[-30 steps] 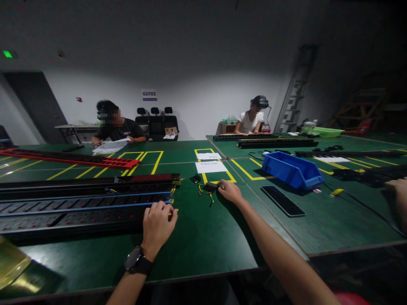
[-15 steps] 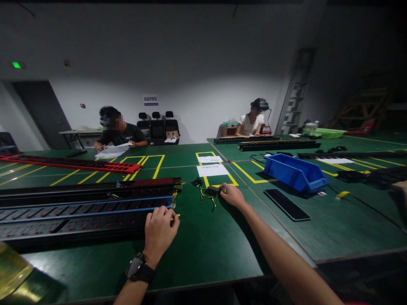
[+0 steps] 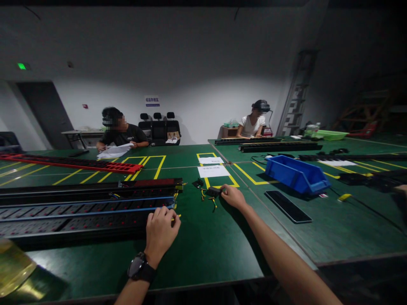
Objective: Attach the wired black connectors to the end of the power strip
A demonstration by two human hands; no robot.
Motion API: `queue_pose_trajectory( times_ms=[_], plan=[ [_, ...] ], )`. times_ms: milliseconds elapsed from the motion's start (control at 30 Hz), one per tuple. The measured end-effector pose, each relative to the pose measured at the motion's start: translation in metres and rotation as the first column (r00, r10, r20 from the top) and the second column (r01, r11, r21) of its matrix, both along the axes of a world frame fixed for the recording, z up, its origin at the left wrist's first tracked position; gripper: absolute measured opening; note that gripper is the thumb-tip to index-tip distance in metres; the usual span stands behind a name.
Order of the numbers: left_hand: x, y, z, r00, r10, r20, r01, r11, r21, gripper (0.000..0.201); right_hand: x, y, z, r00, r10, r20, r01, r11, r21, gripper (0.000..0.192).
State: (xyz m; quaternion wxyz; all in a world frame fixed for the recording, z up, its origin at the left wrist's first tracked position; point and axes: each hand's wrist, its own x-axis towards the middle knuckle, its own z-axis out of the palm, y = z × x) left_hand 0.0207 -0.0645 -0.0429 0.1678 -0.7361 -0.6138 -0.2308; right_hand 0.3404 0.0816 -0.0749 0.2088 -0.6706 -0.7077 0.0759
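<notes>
My left hand, a watch on its wrist, is curled over the right end of the nearest long black socket strip, which has red dots along it. A bit of yellow wire shows beside the thumb. My right hand pinches the right end of a small black block that lies on the green table. Short yellow-green wires lie just in front of the block, and a small black part sits behind it. Behind the nearest strip lies a blue-edged strip.
To the right stand a blue bin and a dark tablet-like slab. White papers lie ahead. A red frame extends at left; a yellowish container is near. Two people sit across the table.
The view has shifted slightly, so everything appears a little to the right and lower. Both hands keep their places on the strip and the block.
</notes>
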Motion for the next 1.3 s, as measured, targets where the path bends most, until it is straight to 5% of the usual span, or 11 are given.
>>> queue_pose_trajectory(
  times_ms=[1300],
  plan=[
    [0.001,-0.003,-0.001,0.998,-0.013,0.056,0.015,0.999,-0.038,0.018,0.006,0.006,-0.014,1.000,0.006,-0.005,-0.006,1.000,0.027,0.031]
  ],
)
